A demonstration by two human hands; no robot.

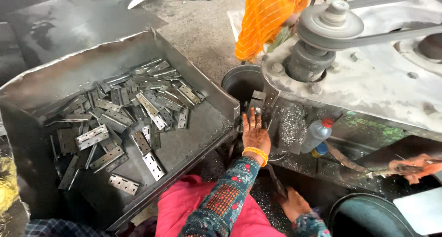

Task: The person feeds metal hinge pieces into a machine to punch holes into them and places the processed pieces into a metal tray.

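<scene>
A person sits at a metalworking machine, seen from a camera on their head looking down. Nearest, a pink cloth (184, 209) covers the lap. The right hand (294, 204) sits low beside it, closed around a dark lever (275, 179) that rises toward the machine. A little farther, the left hand (254, 134), in a patterned sleeve with a yellow bangle (256, 153), reaches up with fingers extended, fingertips touching a small metal piece (256, 105) at the machine's clamp; whether it pinches that piece cannot be told.

To the left, a large, dented metal tray (202, 122) holds a loose pile of flat grey hinges (124, 117), dozens of them, punched with holes. Judging by this pile, a great deal of stock waits in the tray while one piece is at the machine. Where finished pieces go cannot be seen.

To the right of the left hand, silver shavings (291, 126) cling to the machine, and a plastic bottle with a red cap (316, 133) leans just beside them. Farther, a round dark bucket (242, 82) stands behind the clamp. Above on the right, a grey pulley (329, 25) carries a belt over the machine body. At the far edge stands another person in orange cloth (267, 16).
</scene>
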